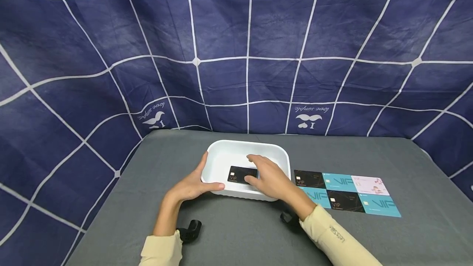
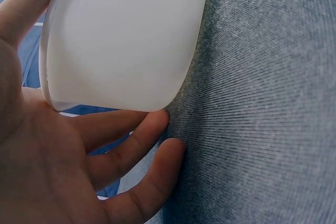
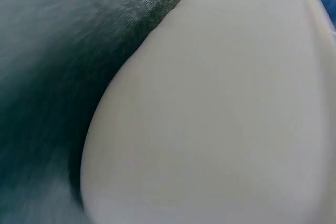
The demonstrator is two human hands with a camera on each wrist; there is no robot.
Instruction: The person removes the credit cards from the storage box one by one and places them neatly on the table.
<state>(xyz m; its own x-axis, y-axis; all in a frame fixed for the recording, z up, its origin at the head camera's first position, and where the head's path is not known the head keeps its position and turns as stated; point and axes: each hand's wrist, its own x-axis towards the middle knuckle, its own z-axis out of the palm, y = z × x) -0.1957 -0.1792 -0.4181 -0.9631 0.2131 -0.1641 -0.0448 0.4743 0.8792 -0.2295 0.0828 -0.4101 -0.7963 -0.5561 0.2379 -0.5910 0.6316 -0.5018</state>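
Note:
A white rectangular tray [image 1: 225,155] sits on the grey cloth in front of me. My left hand [image 1: 190,186] holds its left end, thumb along the front side and the other fingers at the left side. In the left wrist view, curled fingers [image 2: 128,145] are around the tray's corner [image 2: 121,45]. Inside lies a black VIP card [image 1: 238,174], with a thin blue edge at its right. Over the tray is my right hand [image 1: 272,179], thumb and forefinger spread apart; the thumb overlaps the card, and contact cannot be told. The right wrist view shows mostly tray wall [image 3: 210,103].
Right of the tray, several cards lie edge to edge in two rows, among them a black card [image 1: 309,179], a blue card [image 1: 339,182] and a pink card [image 1: 370,185]. A blue curtain [image 1: 273,81] with white lines hangs behind the grey table [image 1: 236,229].

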